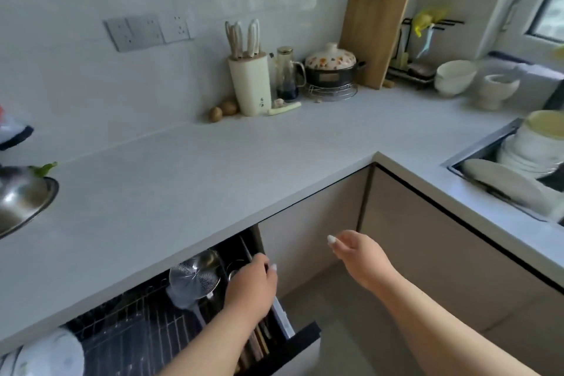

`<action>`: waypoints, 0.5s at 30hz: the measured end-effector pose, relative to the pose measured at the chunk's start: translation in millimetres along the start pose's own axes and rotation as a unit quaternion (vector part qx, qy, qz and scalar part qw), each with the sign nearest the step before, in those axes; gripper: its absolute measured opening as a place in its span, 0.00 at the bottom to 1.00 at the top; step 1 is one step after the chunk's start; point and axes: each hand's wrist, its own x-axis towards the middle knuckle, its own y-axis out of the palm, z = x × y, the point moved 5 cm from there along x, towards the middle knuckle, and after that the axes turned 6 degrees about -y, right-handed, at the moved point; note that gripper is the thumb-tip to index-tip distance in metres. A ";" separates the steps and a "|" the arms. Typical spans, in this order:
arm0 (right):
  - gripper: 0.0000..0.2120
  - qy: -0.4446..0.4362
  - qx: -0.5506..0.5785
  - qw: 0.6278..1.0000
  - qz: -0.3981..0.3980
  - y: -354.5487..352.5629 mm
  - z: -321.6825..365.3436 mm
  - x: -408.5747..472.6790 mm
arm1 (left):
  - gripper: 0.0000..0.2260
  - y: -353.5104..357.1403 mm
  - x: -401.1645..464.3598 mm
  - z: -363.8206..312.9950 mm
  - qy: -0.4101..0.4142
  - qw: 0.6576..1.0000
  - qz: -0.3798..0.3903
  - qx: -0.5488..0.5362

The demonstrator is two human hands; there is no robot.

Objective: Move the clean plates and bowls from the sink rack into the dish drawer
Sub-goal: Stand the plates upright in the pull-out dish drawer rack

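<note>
— Left hand (251,284) first: where is it?
— Down in the open dish drawer (152,323) under the bench (189,174), palm down over the right-hand end. Its fingertips are hidden, so I cannot tell whether it holds anything.
— And the right hand (357,256)?
— In the air in front of the cupboard door (308,241), fingers loosely curled, thumb and forefinger close together, gripping nothing.
— What's in the drawer?
— A black wire rack, a steel strainer (195,276) lying in it, and white plates (45,357) at the left end.
— The dishes to move?
— At the far right, in the sink (476,175): a stack of white plates and bowls (531,146) standing close together, with one pale plate (503,186) leaning flat in front. Two white bowls (456,78) sit apart on the bench behind.
</note>
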 end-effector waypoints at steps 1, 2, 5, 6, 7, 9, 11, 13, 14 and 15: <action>0.17 0.009 0.000 1.000 -0.014 -20.4 -15.9 6.1 | 0.14 9.5 8.8 -27.0 0.014 1.000 0.007 0.001; 0.16 0.018 0.003 0.999 -0.030 -40.5 -32.0 11.7 | 0.15 18.9 16.5 -53.9 0.028 1.000 0.012 0.000; 0.15 0.051 0.025 0.996 -0.072 -97.9 -80.5 23.9 | 0.17 49.8 35.6 -128.6 0.060 0.998 0.025 0.007; 0.15 0.057 0.030 0.995 -0.081 -115.4 -95.3 27.2 | 0.17 59.0 39.8 -152.1 0.071 0.997 0.027 0.008; 0.16 0.063 0.036 0.993 -0.090 -132.2 -109.3 29.1 | 0.17 67.4 42.7 -174.2 0.081 0.996 0.031 0.004; 0.17 0.076 0.044 0.990 -0.113 -165.1 -133.6 28.8 | 0.16 81.0 45.1 -215.0 0.100 0.994 0.038 -0.006; 0.15 0.086 0.046 0.986 -0.134 -194.8 -154.3 25.2 | 0.16 92.9 46.0 -248.2 0.117 0.992 0.048 -0.008; 0.15 0.101 0.058 0.980 -0.163 -220.1 -174.1 19.3 | 0.16 103.3 46.7 -275.3 0.136 0.989 0.061 0.000; 0.15 0.110 0.068 0.975 -0.181 -231.2 -183.0 15.9 | 0.16 107.3 47.2 -287.6 0.151 0.987 0.062 0.011; 0.16 0.118 0.076 0.970 -0.200 -241.7 -191.5 12.7 | 0.17 111.0 48.4 -299.4 0.169 0.984 0.060 0.026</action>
